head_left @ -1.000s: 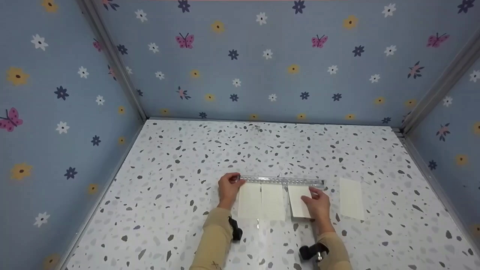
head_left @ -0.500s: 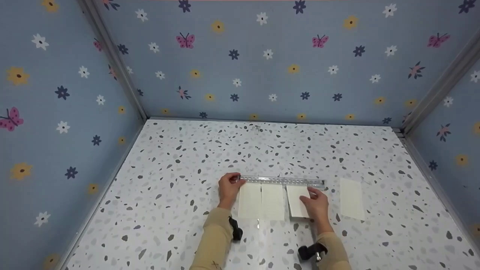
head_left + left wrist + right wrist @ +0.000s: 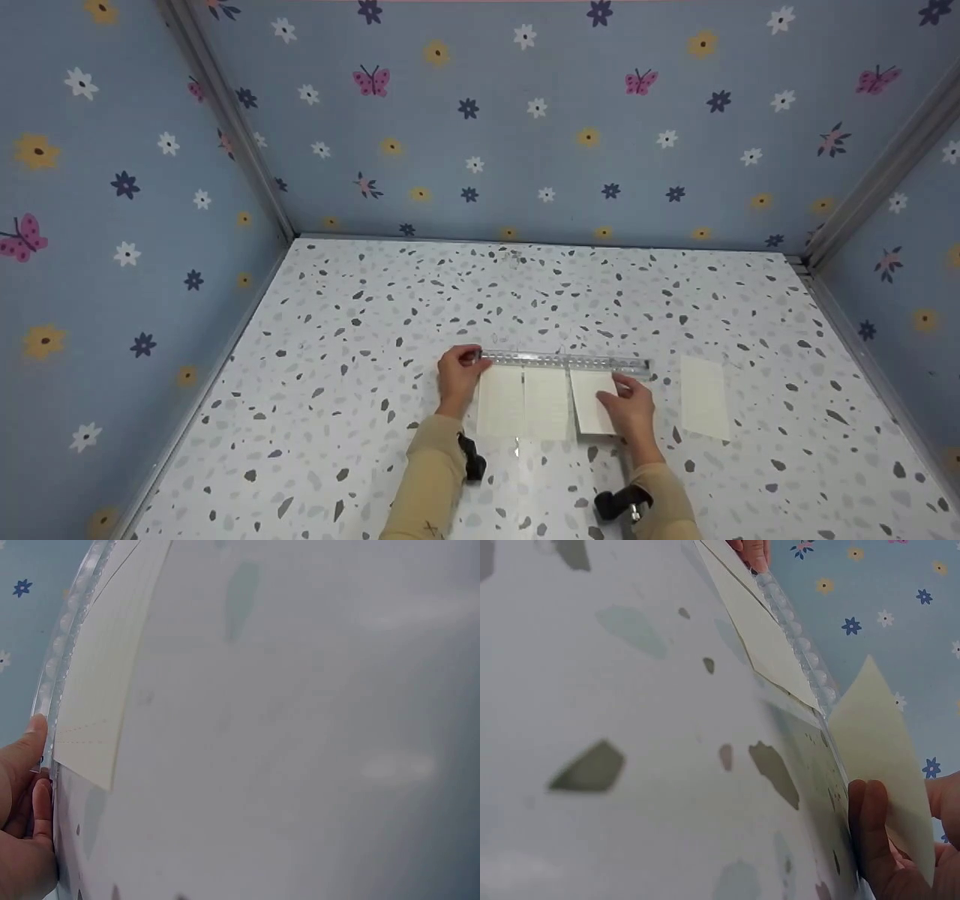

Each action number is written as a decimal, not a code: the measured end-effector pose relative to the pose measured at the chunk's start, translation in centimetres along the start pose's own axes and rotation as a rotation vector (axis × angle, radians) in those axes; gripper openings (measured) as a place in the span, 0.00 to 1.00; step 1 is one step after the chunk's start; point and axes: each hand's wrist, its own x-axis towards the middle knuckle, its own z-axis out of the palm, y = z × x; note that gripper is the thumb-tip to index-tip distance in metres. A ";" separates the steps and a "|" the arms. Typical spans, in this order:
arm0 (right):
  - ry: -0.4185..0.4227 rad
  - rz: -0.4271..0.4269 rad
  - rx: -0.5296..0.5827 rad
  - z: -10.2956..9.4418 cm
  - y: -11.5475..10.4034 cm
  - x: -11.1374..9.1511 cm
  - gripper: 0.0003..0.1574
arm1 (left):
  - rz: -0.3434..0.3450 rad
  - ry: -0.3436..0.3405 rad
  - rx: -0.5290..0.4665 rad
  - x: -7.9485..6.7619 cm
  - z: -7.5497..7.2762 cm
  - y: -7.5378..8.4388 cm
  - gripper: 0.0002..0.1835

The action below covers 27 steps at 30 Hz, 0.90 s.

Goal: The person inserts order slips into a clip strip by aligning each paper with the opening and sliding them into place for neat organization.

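A clear plastic strip with a row of round bumps (image 3: 562,361) lies crosswise on the table. At its left end my left hand (image 3: 456,382) pinches it between thumb and fingers, as the left wrist view also shows. Two cream paper slips, one on the left (image 3: 500,401) and one beside it (image 3: 546,405), lie flat along the strip's near edge. My right hand (image 3: 631,409) pinches a third cream slip (image 3: 592,409) by its right side. That slip is tilted, its near edge off the table; in the right wrist view the held slip (image 3: 877,735) stands clear of the surface.
A fourth cream slip (image 3: 704,397) lies flat to the right of my right hand. The speckled white table (image 3: 375,315) is bounded by blue flowered panels (image 3: 502,135) at the back and sides. Dark wrist mounts (image 3: 471,457) sit on both sleeves.
My right hand has moved slightly left with the held slip, bringing it close to the middle slip's right edge. The left hand and the strip have stayed in place.
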 end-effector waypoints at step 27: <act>0.004 -0.017 0.033 0.7 -0.2 -0.2 0.31 | -0.002 0.006 -0.007 0.0 0.1 0.0 0.14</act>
